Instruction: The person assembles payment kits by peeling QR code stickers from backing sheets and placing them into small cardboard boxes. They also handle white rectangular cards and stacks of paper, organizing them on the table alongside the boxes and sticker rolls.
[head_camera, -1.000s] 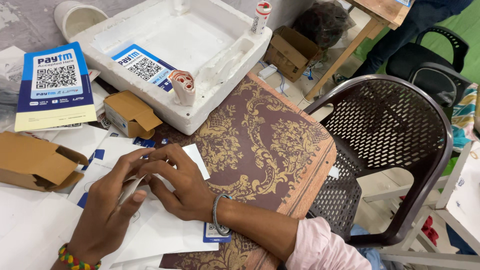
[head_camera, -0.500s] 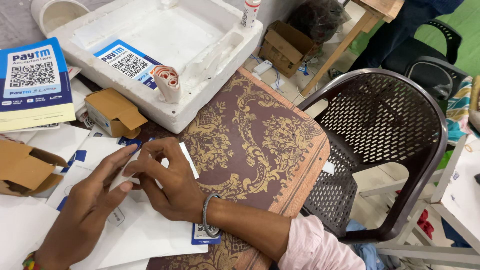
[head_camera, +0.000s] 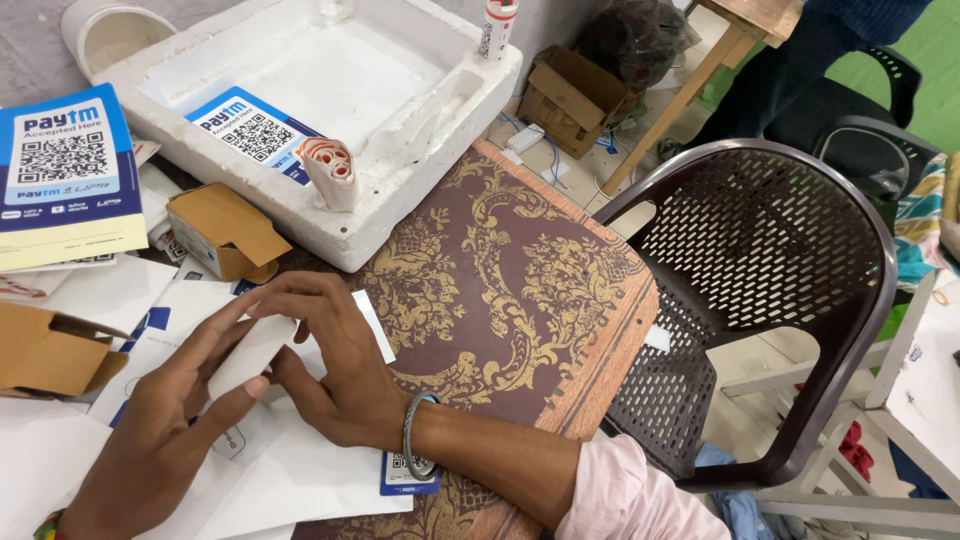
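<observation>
Brown patterned desk (head_camera: 520, 290) carries white foam tray (head_camera: 330, 110), open cardboard box (head_camera: 225, 230), white papers (head_camera: 300, 480). Left hand (head_camera: 150, 450) and right hand (head_camera: 335, 370) both pinch a small white slip (head_camera: 250, 352) over the papers, near the desk's left side.

Bright, even daylight across your view.
You get soft shadows under your hands (head_camera: 300, 390), mild glare on the white foam tray (head_camera: 420, 150), slight wide-angle bending at the edges, sharp focus throughout.
</observation>
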